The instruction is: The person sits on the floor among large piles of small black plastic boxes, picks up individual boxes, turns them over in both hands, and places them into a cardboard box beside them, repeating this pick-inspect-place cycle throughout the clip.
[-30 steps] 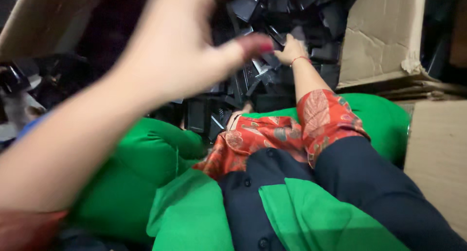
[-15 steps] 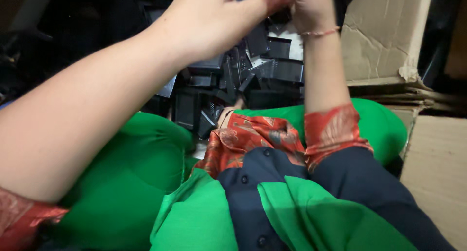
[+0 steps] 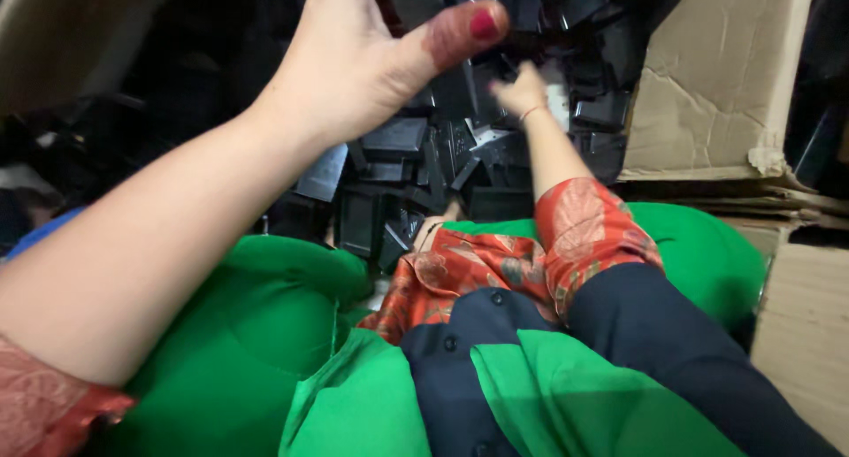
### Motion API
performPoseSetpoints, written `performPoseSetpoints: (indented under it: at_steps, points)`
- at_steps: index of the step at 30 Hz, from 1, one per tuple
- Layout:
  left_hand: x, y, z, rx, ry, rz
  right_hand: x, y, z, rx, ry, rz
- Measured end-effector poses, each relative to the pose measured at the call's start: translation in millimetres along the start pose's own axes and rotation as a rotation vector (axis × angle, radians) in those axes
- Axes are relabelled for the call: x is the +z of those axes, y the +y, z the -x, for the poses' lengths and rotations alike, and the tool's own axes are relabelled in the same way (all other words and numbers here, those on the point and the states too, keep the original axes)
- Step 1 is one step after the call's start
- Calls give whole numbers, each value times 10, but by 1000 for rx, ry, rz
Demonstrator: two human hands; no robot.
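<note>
Black plastic parts [image 3: 460, 147] heaped between cardboard boxes [image 3: 716, 85]; left hand [image 3: 354, 59] perhaps grasping one, right hand [image 3: 522, 90] blurred, grip unclear.

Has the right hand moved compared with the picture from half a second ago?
Yes. The right hand has gone down from the top edge onto the pile of black plastic parts, left of the cardboard box flap.

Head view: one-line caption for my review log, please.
Left hand raised near the camera, right hand reaching into a heap of black plastic parts beside a cardboard box.
</note>
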State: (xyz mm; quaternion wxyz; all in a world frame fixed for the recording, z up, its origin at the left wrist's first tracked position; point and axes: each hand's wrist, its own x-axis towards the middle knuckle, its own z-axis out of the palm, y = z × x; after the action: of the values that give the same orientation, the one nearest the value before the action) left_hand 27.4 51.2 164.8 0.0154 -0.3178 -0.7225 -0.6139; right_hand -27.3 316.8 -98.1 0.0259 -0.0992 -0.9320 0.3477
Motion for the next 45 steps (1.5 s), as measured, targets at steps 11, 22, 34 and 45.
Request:
performPoseSetpoints:
  at_steps: [11,22,34,45]
  points:
    - [-84,62,133,-100,10,-145,-4,-1016,497,50,-285,-720]
    - [72,46,112,-55,-4,323,-1629,-1887,1457,-872,62,-397]
    - [215,360,59,-14,-125,578,-1698,-1866,1709,-899,254,-485]
    - [271,300,132,30,-131,461,-1508,-1867,1791,-895,267,-664]
